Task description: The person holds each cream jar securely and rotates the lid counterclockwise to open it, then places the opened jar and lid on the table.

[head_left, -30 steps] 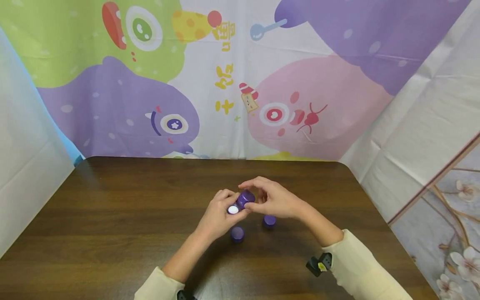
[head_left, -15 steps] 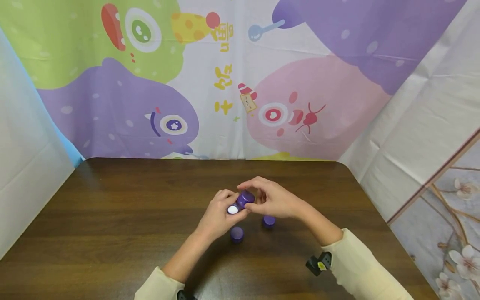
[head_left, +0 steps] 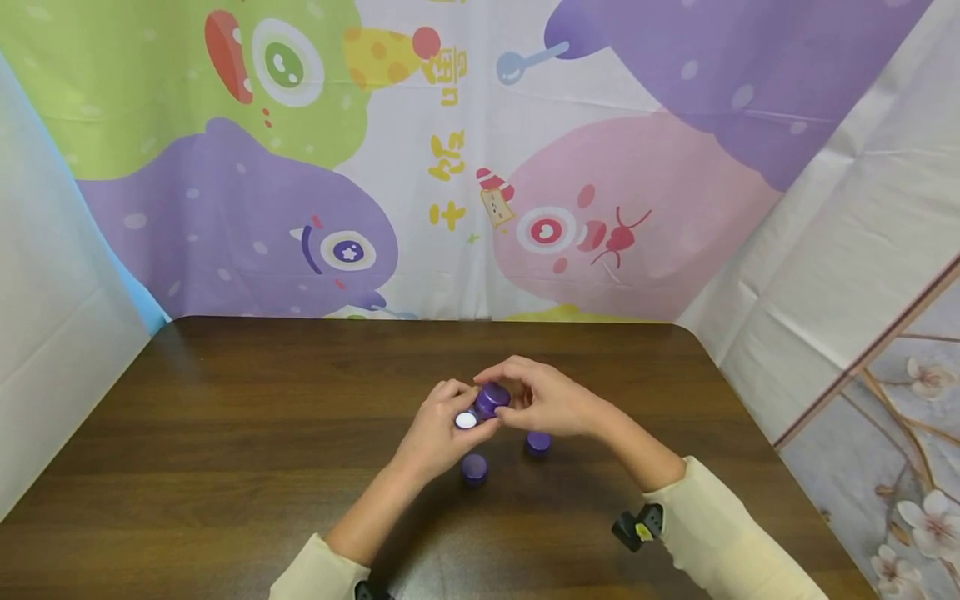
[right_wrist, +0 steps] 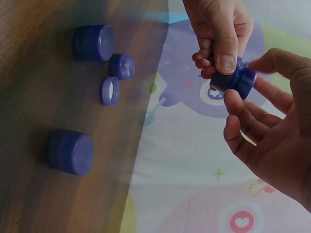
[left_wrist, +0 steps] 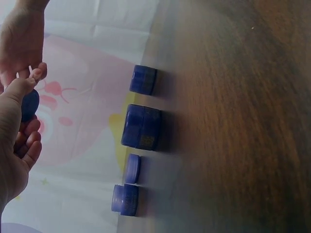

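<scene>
A small purple screw-top jar [right_wrist: 224, 81] is held up over the table between both hands. My left hand [head_left: 438, 429] grips its body, with the thumb [right_wrist: 227, 63] laid along the side. The fingertips of my right hand [head_left: 551, 398] are curled round its lid [right_wrist: 246, 83]. A narrower band shows between lid and body in the right wrist view. Below the hands, a purple cap [right_wrist: 110, 91] with a white inside lies on the table beside an uncapped jar [right_wrist: 122, 66]. In the head view, its white inside [head_left: 466, 420] shows between the left thumb and fingers.
Two more lidded purple jars stand on the brown wooden table [head_left: 225, 467]: one jar [head_left: 474, 469] near the left wrist, another jar [head_left: 537, 443] below the right hand. A cartoon-printed curtain [head_left: 420, 183] hangs behind the table, with pale cloth [head_left: 847, 250] at the right.
</scene>
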